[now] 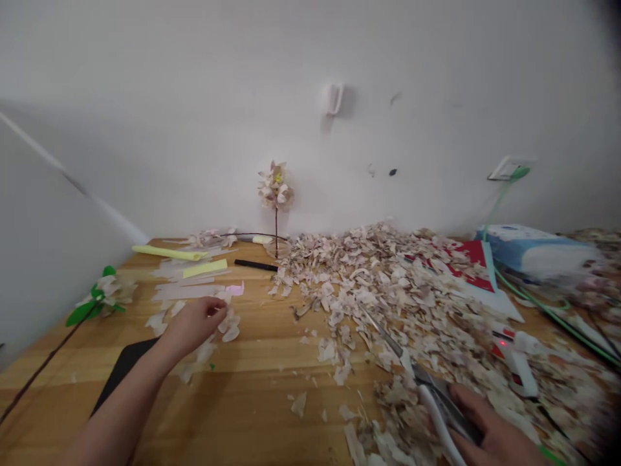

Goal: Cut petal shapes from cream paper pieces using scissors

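My left hand (pixel 194 321) reaches out over the wooden table (pixel 252 388), its fingers pinched together over a small cluster of pale paper petals (pixel 229 325). What it pinches is too small to name. At the lower right, my right hand (pixel 490 430) rests among the scraps, closed round the white handles of a pair of scissors (pixel 427 388) whose blades point up and to the left. A large heap of pale paper scraps (pixel 388 285) covers the table's right half.
A paper flower on a thin stem (pixel 275 191) stands by the wall. Another flower with green leaves (pixel 104 294) lies at the left. Yellow and white paper strips (pixel 194 268), a black pen (pixel 255 265), a glue gun (pixel 519 362), a tissue pack (pixel 533 249) and green cord (pixel 548 310) are about.
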Demonstrator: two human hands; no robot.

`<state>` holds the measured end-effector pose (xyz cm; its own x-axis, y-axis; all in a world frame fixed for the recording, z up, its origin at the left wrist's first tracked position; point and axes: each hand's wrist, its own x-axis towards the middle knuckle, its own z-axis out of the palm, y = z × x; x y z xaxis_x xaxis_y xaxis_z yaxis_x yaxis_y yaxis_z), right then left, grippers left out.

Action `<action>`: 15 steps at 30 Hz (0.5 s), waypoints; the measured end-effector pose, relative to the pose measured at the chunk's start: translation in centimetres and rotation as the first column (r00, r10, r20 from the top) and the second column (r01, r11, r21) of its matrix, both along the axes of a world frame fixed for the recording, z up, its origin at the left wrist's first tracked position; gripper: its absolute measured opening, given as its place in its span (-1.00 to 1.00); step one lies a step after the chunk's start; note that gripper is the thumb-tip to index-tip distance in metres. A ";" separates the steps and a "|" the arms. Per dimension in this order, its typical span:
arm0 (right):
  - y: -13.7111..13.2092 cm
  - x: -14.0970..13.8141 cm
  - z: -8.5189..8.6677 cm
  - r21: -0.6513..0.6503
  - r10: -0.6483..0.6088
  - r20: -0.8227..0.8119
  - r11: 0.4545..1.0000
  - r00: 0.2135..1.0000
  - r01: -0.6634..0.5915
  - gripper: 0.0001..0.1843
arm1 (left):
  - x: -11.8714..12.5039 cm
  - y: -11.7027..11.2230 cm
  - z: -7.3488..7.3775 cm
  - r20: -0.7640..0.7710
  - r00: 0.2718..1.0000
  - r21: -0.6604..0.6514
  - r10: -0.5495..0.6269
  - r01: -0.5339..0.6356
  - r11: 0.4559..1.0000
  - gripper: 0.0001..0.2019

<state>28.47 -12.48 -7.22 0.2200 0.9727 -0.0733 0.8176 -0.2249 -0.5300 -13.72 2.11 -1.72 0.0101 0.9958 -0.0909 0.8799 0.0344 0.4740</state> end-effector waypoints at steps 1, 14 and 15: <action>-0.1 0.4 -0.1 0.012 -0.019 0.052 1.000 0.998 0.018 -0.63 | -0.5 0.1 -0.3 -0.021 1.000 -0.008 -0.008 0.008 1.000 -0.69; -0.9 0.5 -1.4 0.011 -0.056 0.223 0.998 0.973 0.055 -0.54 | -6.0 0.2 1.0 -0.088 0.995 0.189 0.055 -0.038 0.981 -0.58; -1.0 0.5 -1.6 0.004 -0.035 0.245 0.999 0.969 0.035 -0.55 | -6.6 -0.2 1.5 -0.022 0.997 0.232 0.071 -0.064 0.971 -0.59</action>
